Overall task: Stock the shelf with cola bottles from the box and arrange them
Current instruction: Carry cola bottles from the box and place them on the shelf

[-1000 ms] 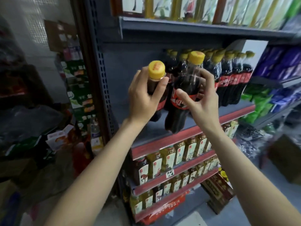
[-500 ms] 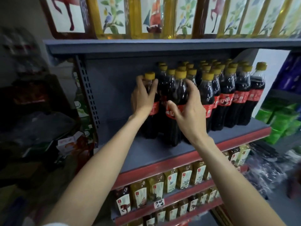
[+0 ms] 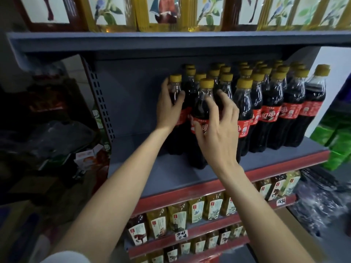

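Observation:
Dark cola bottles with yellow caps and red labels stand in rows [image 3: 269,114] on the grey shelf [image 3: 144,168], filling its right part. My left hand [image 3: 169,111] grips the leftmost cola bottle [image 3: 175,86] at its shoulder, set a little back. My right hand [image 3: 218,133] wraps the front cola bottle [image 3: 204,103] beside it, thumb on the label and fingers curled behind the shoulder. Both bottles stand upright on the shelf, against the rest. The box is out of view.
The shelf's left third is bare grey board up to a perforated upright [image 3: 98,103]. A shelf of picture-labelled bottles [image 3: 161,12] hangs close overhead. Tea bottles [image 3: 195,209] fill the lower shelves. Green packs [image 3: 338,141] lie at right, dark clutter [image 3: 47,139] at left.
Both hands carried their bottles from mid-air in onto the shelf and set them beside the rows. My view has moved closer and upward.

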Demonstrator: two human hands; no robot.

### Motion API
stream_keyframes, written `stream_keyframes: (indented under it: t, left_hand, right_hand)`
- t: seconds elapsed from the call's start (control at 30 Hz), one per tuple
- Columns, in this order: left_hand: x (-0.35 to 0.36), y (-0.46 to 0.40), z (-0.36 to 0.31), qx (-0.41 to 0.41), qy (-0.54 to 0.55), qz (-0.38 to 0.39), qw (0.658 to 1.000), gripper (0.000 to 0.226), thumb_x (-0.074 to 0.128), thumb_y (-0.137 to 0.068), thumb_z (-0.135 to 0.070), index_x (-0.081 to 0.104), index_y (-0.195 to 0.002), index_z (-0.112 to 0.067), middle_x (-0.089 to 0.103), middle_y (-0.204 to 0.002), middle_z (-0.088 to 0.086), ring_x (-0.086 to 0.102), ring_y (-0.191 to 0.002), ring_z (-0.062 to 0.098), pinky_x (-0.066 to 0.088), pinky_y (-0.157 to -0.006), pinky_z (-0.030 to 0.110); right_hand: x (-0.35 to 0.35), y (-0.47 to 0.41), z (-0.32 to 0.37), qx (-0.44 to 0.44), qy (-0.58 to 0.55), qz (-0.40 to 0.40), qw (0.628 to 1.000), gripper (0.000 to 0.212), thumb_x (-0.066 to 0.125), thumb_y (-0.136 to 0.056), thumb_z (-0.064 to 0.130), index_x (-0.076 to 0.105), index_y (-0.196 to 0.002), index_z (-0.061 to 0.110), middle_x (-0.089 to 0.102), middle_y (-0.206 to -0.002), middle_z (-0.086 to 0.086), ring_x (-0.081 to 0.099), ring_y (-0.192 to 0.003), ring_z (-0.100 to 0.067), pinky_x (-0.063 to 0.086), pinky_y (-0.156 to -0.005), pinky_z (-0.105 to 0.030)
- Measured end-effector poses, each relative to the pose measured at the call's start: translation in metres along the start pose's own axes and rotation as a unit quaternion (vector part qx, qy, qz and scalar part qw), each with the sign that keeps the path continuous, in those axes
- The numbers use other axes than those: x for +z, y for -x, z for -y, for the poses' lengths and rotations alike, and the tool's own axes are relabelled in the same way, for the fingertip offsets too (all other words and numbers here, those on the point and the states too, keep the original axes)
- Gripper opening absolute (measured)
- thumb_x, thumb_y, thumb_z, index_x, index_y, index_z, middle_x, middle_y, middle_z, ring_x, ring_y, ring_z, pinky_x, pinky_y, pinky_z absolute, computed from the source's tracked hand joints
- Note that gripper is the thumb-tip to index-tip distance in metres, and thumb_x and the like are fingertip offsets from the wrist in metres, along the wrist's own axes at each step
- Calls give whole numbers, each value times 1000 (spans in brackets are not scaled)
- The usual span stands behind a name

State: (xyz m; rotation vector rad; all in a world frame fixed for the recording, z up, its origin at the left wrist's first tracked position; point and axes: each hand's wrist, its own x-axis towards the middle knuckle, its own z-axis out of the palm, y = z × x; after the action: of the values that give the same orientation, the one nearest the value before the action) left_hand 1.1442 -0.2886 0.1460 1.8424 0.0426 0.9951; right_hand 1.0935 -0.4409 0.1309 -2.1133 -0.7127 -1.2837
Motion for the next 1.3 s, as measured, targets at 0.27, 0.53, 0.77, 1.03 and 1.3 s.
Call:
stream_keyframes:
  t: [0.27,0.53,0.77,1.03,1.3]
  left_hand:
    - [-62,61,-32,23,-39,-57,997,59,50,-86,-45,42,-138,-17,56,-131,-2,50,-124,11,38,-106,28]
    - [-232,219,-56,46,-105,-262,958,15,45,-95,-20,59,-94,-20,59,-76,-17,59,-71,3,43,-69,18]
    - [-403,361,-30,-119,-343,-280,888,21,48,-94,-36,63,-100,-23,65,-88,-12,60,-74,4,45,-64,17]
    - [-599,488,30,-398,-387,-266,788,35,54,-81,-37,68,-107,-19,70,-106,-7,64,-93,9,47,-77,22]
    - [-752,513,118,-478,-297,-412,717,18,59,-92,-10,64,-108,-15,66,-102,-6,64,-95,12,47,-82,24]
  right_hand:
    - [-11,3,48,-92,-194,-145,966,25,59,-92,12,57,-117,9,66,-113,-10,59,-109,-28,43,-95,-49]
    - [-6,65,189,-51,-557,-28,829,14,52,-97,15,54,-109,7,58,-99,6,62,-86,-18,51,-79,-30]
    - [29,187,336,-69,-616,300,725,20,55,-94,22,59,-111,13,62,-103,-2,62,-93,-19,47,-84,-24]
    - [99,309,512,-151,-521,573,615,33,59,-93,27,60,-123,14,63,-116,3,58,-107,-12,45,-89,-20]
    - [195,355,669,-203,-462,626,595,30,64,-90,15,62,-119,11,68,-109,-4,59,-98,-14,46,-79,-26]
